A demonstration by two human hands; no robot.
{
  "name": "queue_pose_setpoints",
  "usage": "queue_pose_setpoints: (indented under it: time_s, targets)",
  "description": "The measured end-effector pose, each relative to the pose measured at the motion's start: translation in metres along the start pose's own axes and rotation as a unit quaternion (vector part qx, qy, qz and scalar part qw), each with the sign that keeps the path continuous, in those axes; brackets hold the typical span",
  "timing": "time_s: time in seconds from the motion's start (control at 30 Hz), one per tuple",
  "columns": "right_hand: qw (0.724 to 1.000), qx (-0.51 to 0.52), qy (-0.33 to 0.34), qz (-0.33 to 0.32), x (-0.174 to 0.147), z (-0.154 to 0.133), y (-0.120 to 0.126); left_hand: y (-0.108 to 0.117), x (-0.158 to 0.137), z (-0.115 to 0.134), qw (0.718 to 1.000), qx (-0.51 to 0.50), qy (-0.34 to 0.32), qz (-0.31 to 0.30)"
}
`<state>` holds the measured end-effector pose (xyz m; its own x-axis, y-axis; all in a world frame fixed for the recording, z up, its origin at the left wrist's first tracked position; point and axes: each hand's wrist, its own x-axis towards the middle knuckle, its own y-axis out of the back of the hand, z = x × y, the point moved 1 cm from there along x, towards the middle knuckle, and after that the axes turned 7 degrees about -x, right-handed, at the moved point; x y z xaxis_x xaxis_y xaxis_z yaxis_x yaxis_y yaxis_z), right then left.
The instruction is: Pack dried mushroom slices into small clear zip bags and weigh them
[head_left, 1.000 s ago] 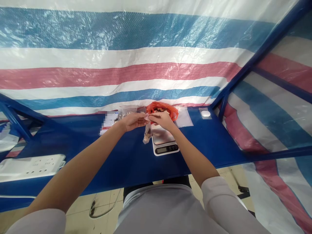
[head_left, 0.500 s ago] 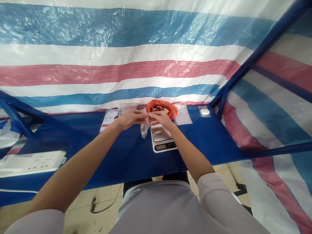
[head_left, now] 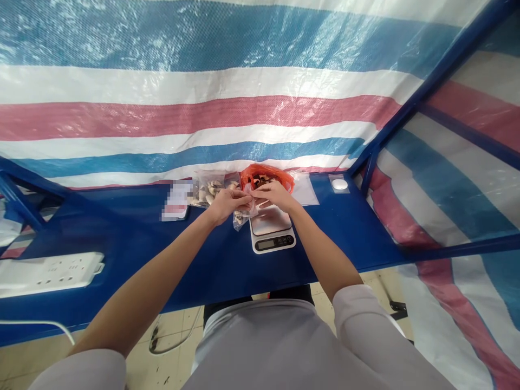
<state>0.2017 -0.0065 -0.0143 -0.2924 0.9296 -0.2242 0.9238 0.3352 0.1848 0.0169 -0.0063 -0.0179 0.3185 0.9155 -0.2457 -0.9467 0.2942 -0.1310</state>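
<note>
the left hand [head_left: 229, 205] and the right hand [head_left: 275, 196] are held close together above the blue table [head_left: 203, 260], and the upper part of a small clear bag [head_left: 240, 220] is pinched between the fingers of both; whether its mouth is sealed cannot be told. a few pale and brownish pieces are held in the lower end of the bag, which is hung below the left fingers, just beside the left edge of a white scale [head_left: 273, 242]. whether the scale is touched by the bag cannot be told. the scale's plate is partly covered by the right hand, and no reading can be made out on the dark display. behind the scale an orange bag [head_left: 284, 180] is set, with dark and pale pieces seen inside. beyond the left hand a larger clear bag [head_left: 208, 193] is laid, filled with pale pieces, and left of it a phone [head_left: 177, 201] is placed, its screen blurred. right of the orange bag a flat clear sheet [head_left: 306, 189] is laid, and farther right a white oval object [head_left: 339, 184] is rested on a clear packet. near the left end a white power strip [head_left: 52, 272] is placed. the table is backed by a striped tarpaulin [head_left: 195, 119]
</note>
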Motion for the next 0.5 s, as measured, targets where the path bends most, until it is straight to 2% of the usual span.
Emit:
queue_pose_setpoints:
  time_s: [0.33, 0.5]
  targets:
    - [0.999, 0.032, 0.008, -0.001, -0.001, 0.007, 0.002, -0.001, -0.004, -0.012, 0.999, -0.018, 0.001, 0.027]
    - [1.0, 0.011, 0.005, 0.019, -0.003, 0.005, 0.0, -0.002, -0.005, -0.016, 0.999, -0.006, -0.015, 0.038]
